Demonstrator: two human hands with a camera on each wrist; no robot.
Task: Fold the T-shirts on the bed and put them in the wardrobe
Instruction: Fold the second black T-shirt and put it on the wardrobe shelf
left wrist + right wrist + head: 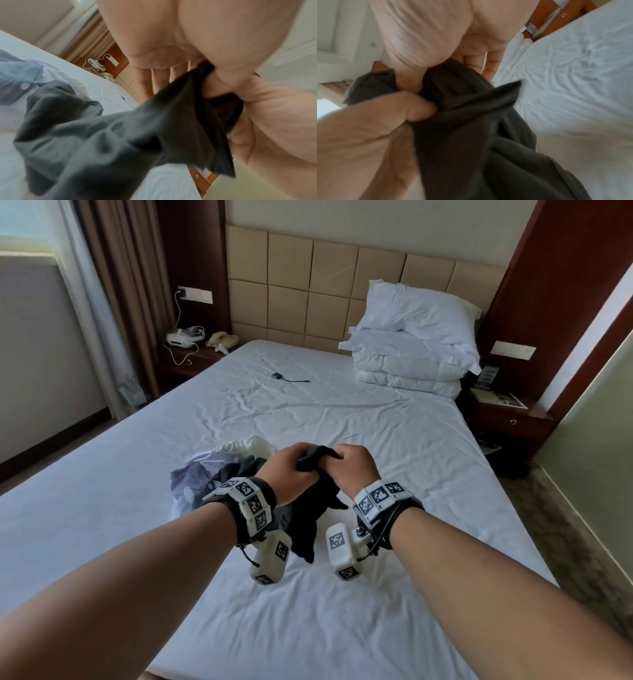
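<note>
The person's left hand (286, 470) and right hand (354, 470) were close together in the middle of the head view, and both were closed tight on one bunched-up black T-shirt (315, 508). The shirt hung down between the two wrists, above the white bed (376, 433). In the left wrist view the fingers (145, 81) curled round the dark cloth, and in the right wrist view the thumb (419, 106) pinched it too.

Just left of the hands, a small pile of other clothes (205, 474) lay on the bed, pale and grey ones, not yet folded. The wardrobe was not in any picture.

This looked like the very start: one shirt had been picked out, but it was not spread flat. Next, the hands would likely need to find the shoulders or the hem, pull apart, and lay the shirt smooth on the bare sheet near the bottom of the frame before any fold.
</note>
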